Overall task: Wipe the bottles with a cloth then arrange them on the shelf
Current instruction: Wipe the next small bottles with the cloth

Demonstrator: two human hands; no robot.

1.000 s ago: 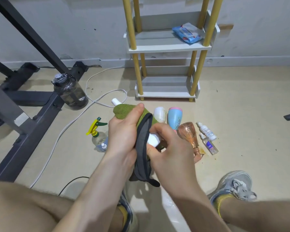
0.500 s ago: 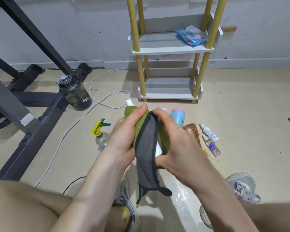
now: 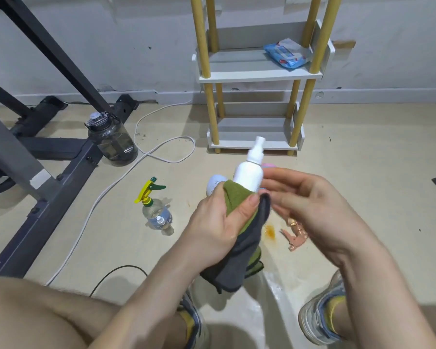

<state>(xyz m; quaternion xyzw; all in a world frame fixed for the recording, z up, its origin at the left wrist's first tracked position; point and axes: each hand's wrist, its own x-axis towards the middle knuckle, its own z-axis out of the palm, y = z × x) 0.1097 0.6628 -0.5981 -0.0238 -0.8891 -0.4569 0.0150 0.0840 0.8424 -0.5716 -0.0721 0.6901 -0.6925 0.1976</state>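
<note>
A white spray bottle [image 3: 248, 172] stands upright in front of me, its nozzle and upper body bare. My left hand [image 3: 217, 222] grips a green and grey cloth [image 3: 239, 248] wrapped round the bottle's lower part. My right hand [image 3: 312, 210] is beside it on the right, fingers loosely stretched, tips at the bottle's side. The white shelf unit with yellow posts [image 3: 257, 74] stands against the wall behind. On the floor lie a trigger spray bottle [image 3: 154, 205], a small clear bottle [image 3: 163, 222], a white rounded bottle [image 3: 214, 183] and a pinkish bottle [image 3: 296, 235], partly hidden by my hands.
A blue wipes packet [image 3: 287, 52] lies on the shelf's middle board. A dark water jug [image 3: 111, 139] and a grey exercise frame [image 3: 48, 172] stand at the left. A white cable [image 3: 161, 152] loops over the floor. An orange stain [image 3: 269, 231] marks the floor under my hands.
The cloth has slid down from over the bottle, baring its nozzle and upper body. My right hand has let go of the bottle's base and moved out to the right.
</note>
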